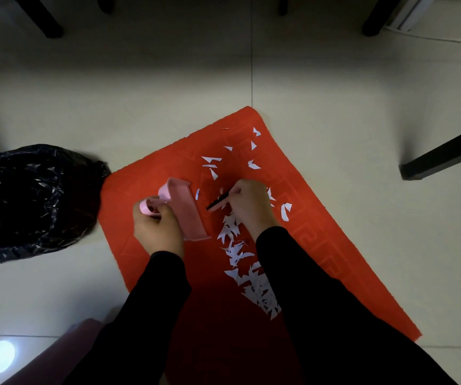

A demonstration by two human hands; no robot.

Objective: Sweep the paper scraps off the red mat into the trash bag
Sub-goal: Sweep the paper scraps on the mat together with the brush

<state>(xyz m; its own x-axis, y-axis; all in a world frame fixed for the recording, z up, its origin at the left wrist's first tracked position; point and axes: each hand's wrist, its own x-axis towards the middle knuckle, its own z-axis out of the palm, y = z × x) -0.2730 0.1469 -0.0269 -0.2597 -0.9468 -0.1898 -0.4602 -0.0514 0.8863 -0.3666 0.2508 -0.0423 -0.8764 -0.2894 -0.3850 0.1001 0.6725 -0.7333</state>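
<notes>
A red mat [146, 187] lies slanted on the tiled floor. White paper scraps [234, 254] are strewn over its middle and far part, thickest in a band near my right forearm. My left hand [157, 232] grips the handle of a pink dustpan [189, 209], whose mouth faces right and rests on the mat. My right hand [248, 207] holds a small dark-bristled brush [218, 202] just right of the dustpan's mouth, among the scraps. A black trash bag [29, 201] sits open on the floor beside the mat's left edge.
Dark furniture legs stand at the far left [46, 20], far right [376, 20] and right [443, 157]. A dark reddish object [65, 348] lies at the lower left. Pale tiled floor [168, 93] surrounds the mat.
</notes>
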